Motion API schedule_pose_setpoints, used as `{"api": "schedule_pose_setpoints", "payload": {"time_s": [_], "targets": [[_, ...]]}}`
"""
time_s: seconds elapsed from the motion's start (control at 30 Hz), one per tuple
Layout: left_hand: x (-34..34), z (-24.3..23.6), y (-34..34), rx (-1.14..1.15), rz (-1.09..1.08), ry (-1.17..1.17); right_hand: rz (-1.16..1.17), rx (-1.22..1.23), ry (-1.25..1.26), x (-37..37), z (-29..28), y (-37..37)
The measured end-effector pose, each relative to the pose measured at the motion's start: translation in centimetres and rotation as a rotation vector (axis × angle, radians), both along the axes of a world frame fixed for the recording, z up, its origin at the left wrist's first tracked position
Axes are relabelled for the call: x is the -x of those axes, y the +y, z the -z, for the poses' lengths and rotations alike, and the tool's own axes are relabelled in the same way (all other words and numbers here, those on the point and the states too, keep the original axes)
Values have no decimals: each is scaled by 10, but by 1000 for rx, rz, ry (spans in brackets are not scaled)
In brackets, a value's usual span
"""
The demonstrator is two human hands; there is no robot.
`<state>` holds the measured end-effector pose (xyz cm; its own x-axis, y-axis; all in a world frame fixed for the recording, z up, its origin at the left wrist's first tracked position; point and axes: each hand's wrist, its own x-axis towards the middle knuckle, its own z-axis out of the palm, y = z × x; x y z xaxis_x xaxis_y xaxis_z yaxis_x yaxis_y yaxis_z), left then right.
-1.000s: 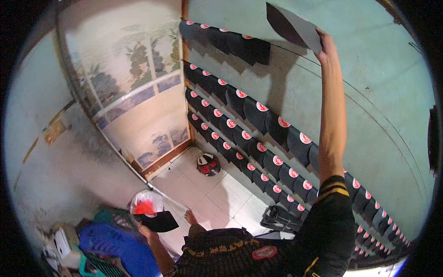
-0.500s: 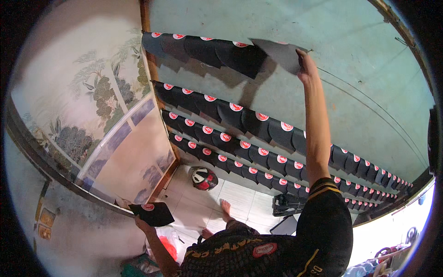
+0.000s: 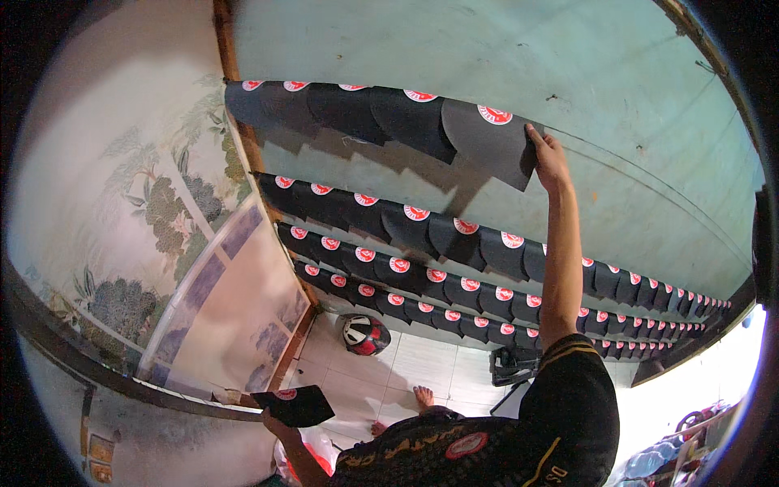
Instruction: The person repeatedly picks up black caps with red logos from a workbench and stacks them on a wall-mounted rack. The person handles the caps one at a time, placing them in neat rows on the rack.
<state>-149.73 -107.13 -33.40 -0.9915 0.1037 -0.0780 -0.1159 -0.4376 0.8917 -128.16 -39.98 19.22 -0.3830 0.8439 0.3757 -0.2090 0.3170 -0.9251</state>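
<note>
The right hand [image 3: 549, 162] pinches the right edge of a grey-black sheet [image 3: 492, 146], thumb in front, while the left hand [image 3: 278, 422], held low, grips the end of a black sheet [image 3: 296, 405]; whether that is one sheet or several, I cannot tell. The grey-black sheet is at the right end of the top row, its upper edge along the line [image 3: 561, 132] that runs across the green wall [image 3: 406, 40], its curved left edge lapping the neighbouring sheet [image 3: 415, 130]. Handled well, it would keep an even overlap with that neighbour, its top edge following the line and its label square to the front; a light pinch near the corner, clear of the printed face, should spare it creases. Below hang three more rows of black sheets [image 3: 454, 243], starting on the left near the wooden post [image 3: 237, 122]. Each label [image 3: 494, 115] is a round red-and-white print with small lettering, those on the top row's left end partly cut off by the upper edge. The dark shirt [image 3: 487, 454] carries yellow lettering and a red oval badge [image 3: 466, 445]. A helmet [image 3: 365, 334] sits on the tiled floor [image 3: 422, 365], near the wall's foot.
</note>
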Motion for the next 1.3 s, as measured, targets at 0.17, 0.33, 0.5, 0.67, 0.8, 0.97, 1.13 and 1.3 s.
{"api": "schedule_pose_setpoints", "payload": {"time_s": [0.17,0.33,0.5,0.67,0.8,0.97,1.13,1.3], "targets": [[-13,-64,54,-235,-25,-209,-24,9,-53,-11,26,-28],[6,-31,84,-251,127,-172,-173,-52,3,-20,25,-6],[-5,-64,122,-264,144,-185,-121,-134,-80,-16,11,-2],[-9,-73,144,-400,219,-196,-132,-131,-109,-13,13,14],[-28,-93,166,-318,216,-178,-116,-159,-55,-12,19,24],[-43,-120,188,-311,200,-249,169,-110,206,-20,45,-19],[-58,-181,233,-524,331,-314,405,-285,-104,-34,233,-89],[-71,-241,270,-636,434,-306,-775,900,-182,3,317,-180]]}}
